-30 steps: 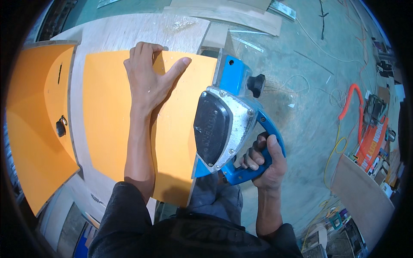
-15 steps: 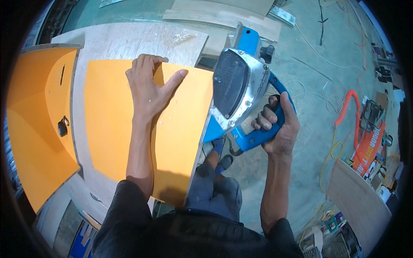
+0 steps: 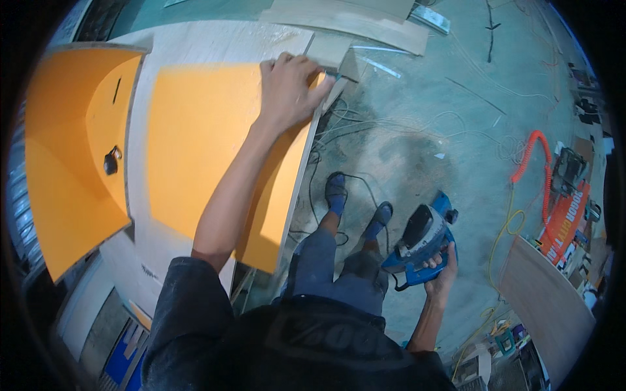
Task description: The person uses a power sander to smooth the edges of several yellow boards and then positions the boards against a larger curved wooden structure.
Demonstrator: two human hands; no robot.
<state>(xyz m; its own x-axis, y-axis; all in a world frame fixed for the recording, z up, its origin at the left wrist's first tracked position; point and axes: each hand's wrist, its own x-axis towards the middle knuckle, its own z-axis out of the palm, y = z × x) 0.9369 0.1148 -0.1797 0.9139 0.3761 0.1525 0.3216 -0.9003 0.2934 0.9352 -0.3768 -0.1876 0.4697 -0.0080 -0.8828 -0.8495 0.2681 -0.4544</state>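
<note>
My left hand (image 3: pixel 290 88) rests on the far right corner of an orange board (image 3: pixel 202 150), fingers curled over its edge. That board lies on a pale plywood bench top (image 3: pixel 222 42). My right hand (image 3: pixel 438 270) hangs low at my side, gripping the handle of a blue and silver electric planer (image 3: pixel 420 244) above the floor, well clear of the board. My two feet in blue socks and sandals (image 3: pixel 355 205) stand on the concrete beside the bench.
A second orange panel (image 3: pixel 65 169) with a dark latch stands at the left. Cables trail over the concrete floor (image 3: pixel 424 130). An orange coiled hose (image 3: pixel 531 153), tool boxes and a brown board (image 3: pixel 548 306) lie at the right. Wood offcuts (image 3: pixel 352 19) lie beyond the bench.
My right hand has lifted the planer off the board's right edge and lowered it down to my side. My left hand slid along to the board's far right corner.
</note>
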